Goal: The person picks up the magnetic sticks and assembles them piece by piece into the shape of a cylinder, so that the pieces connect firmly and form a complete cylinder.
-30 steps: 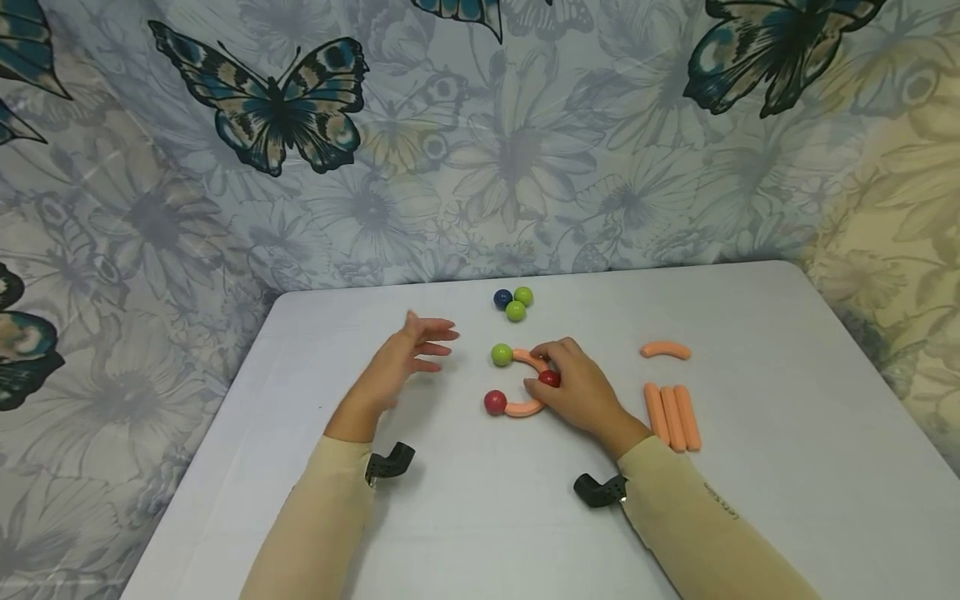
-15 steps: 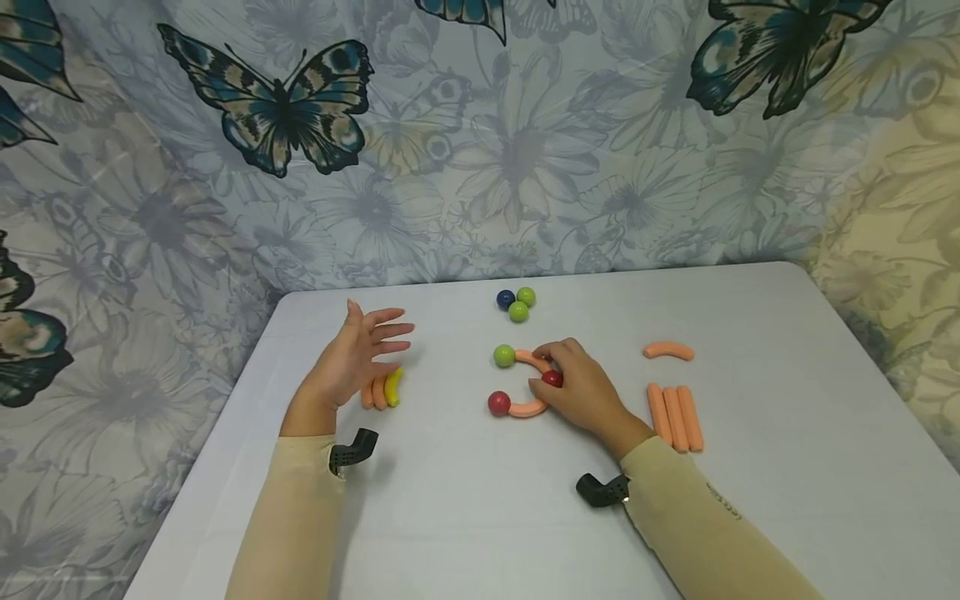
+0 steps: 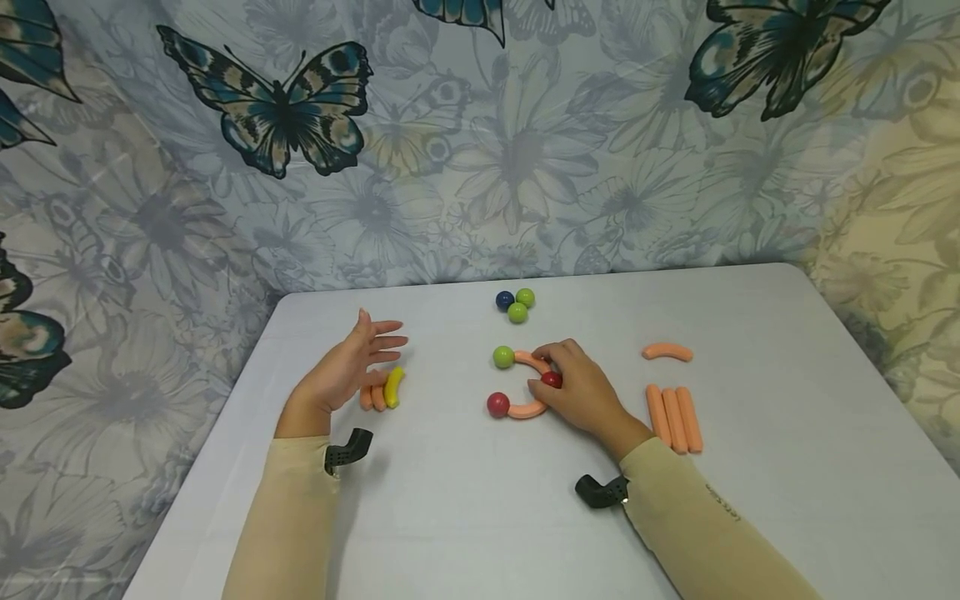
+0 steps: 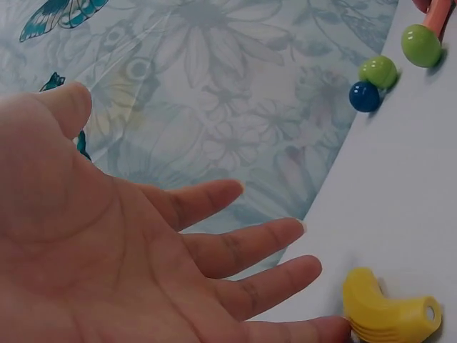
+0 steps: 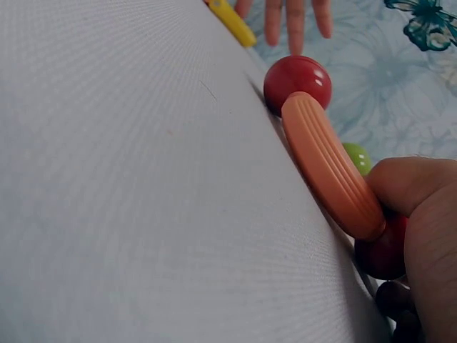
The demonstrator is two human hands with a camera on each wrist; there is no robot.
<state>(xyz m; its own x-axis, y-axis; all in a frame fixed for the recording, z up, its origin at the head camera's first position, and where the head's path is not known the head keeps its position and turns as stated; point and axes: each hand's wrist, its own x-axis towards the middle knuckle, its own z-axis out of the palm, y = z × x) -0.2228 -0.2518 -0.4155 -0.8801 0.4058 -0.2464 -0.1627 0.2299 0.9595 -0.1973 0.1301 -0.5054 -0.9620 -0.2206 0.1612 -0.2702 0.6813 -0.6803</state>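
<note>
Two fingers and the thumb of your right hand point(image 3: 581, 392) pinched the red ball point(image 3: 552, 380) at the joint where two orange curves point(image 3: 531, 361) met, a little right of the frame's centre in the head view. From that ball one curve ran up to a green ball point(image 3: 503, 357), the other point(image 5: 330, 168) down to a second red ball point(image 3: 498, 405); both lay flat on the table point(image 3: 465, 517).

Your left hand point(image 3: 347, 372) hovered at centre left with straight, spread fingers, gripping nothing. Just beside its fingertips lay a yellow curve point(image 3: 393, 387) and two short orange pieces point(image 3: 372, 397). Three loose balls point(image 3: 515, 306), one blue and two green, sat touching near the table's far edge. At centre right lay another orange curve point(image 3: 667, 352) above three straight orange sticks point(image 3: 674, 417) packed side by side.

I judged the pieces to be light, rigid plastic. The curves were ribbed, so they should have given a fair hold; the balls looked glossy and likely to roll or slip. I could not tell how the balls joined the curves. The chain would probably have handled best taken at a curve's ribbed middle, or with a ball pinned as you had it.
</note>
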